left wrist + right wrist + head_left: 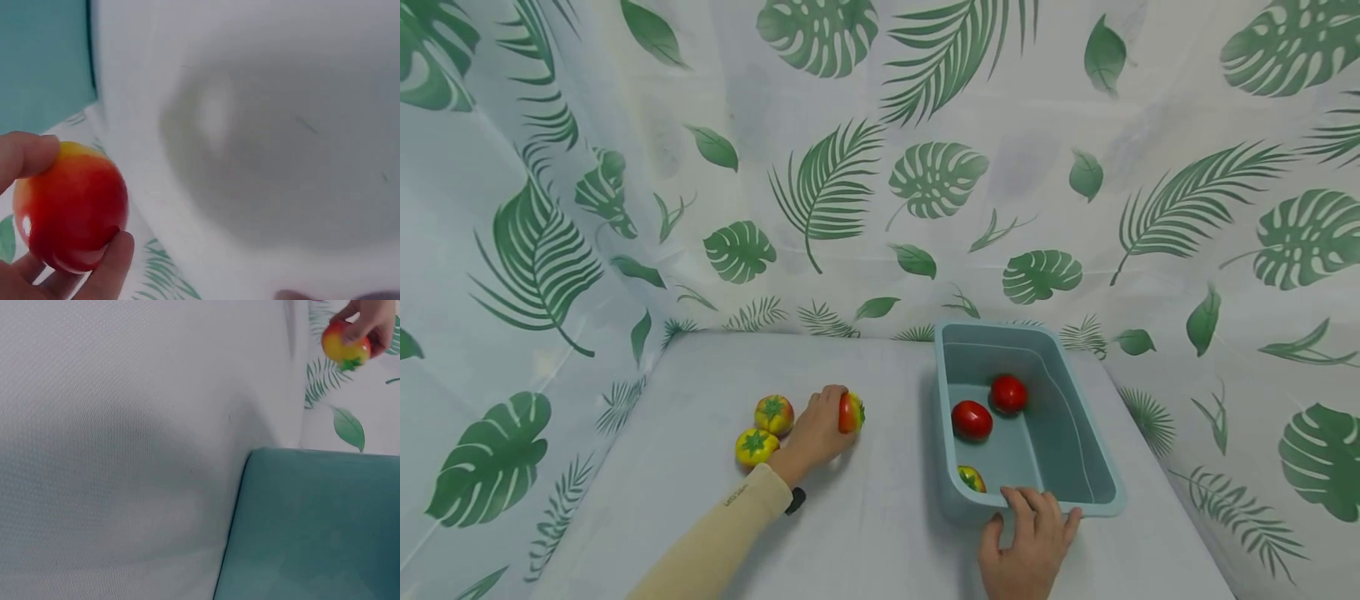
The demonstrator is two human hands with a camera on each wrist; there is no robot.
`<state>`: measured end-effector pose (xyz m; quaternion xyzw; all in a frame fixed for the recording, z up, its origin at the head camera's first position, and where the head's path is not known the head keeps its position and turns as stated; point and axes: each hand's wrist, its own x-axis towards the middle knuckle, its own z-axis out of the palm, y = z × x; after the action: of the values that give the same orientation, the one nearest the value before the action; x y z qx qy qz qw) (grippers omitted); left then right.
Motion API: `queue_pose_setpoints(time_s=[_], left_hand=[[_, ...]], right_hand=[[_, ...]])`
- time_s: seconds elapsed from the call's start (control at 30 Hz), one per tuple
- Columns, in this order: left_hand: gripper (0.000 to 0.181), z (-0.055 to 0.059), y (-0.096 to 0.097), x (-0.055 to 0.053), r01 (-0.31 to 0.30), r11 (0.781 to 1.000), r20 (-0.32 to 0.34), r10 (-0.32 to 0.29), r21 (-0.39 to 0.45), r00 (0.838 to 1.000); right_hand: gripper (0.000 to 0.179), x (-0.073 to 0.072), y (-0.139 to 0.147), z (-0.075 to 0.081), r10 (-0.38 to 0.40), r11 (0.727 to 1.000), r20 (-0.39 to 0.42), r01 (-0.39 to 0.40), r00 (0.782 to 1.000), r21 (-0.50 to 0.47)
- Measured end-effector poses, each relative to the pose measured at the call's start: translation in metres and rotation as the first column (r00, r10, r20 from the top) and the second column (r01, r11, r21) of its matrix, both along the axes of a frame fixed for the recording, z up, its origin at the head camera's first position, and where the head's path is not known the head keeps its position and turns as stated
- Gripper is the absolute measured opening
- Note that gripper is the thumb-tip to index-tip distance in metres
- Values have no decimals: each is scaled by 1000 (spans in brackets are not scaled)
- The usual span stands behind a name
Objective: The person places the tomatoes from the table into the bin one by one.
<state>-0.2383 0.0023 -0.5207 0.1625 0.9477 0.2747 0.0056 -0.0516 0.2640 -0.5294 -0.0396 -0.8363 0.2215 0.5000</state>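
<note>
My left hand [824, 427] holds a glossy red-and-yellow tomato [851, 413] above the white table. In the left wrist view its fingers and thumb grip the tomato [78, 206] from opposite sides. Two more yellowish tomatoes with green star-shaped tops, one at the back [774, 414] and one nearer [756, 447], sit touching each other beside my left wrist. My right hand [1028, 546] grips the near rim of a blue-green plastic bin [1078, 417], fingertips hooked over the edge. Inside it lie two red tomatoes [1009, 394] and a yellow-green-topped one [972, 478], partly hidden by the near-left wall.
The bin stands on the right half of the white table [880, 517]. A white curtain [850, 200] with green leaf prints hangs behind the table and along both sides. Between the held tomato and the bin's left wall lies a stretch of bare tabletop.
</note>
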Motion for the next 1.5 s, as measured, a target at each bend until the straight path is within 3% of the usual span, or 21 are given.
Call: queue_pose_setpoints(time_s=[0.17, 0.43, 0.7, 0.97, 1.3, 1.5], left_hand=[[75, 9, 5, 2, -5, 994, 9, 4, 113, 1000], [70, 22, 12, 4, 39, 977, -28, -33, 212, 999], [69, 30, 17, 7, 1, 970, -8, 1, 244, 1000], [72, 40, 23, 8, -36, 931, -6, 41, 364, 999], [71, 67, 44, 16, 25, 913, -11, -22, 408, 1000], [69, 83, 55, 19, 109, 903, -45, -100, 415, 994]], right_hand=[[31, 0, 1, -2, 1, 1000, -13, -1, 1000, 2], [31, 0, 1, 0, 6, 1000, -9, -6, 1000, -6], [32, 0, 0, 1, 5, 1000, -8, -5, 1000, 1], [32, 1, 0, 1, 3, 1000, -5, -3, 1000, -6], [32, 2, 0, 1, 1, 1000, -8, -1, 1000, -2], [32, 1, 1, -1, 3, 1000, -10, -3, 1000, 1]])
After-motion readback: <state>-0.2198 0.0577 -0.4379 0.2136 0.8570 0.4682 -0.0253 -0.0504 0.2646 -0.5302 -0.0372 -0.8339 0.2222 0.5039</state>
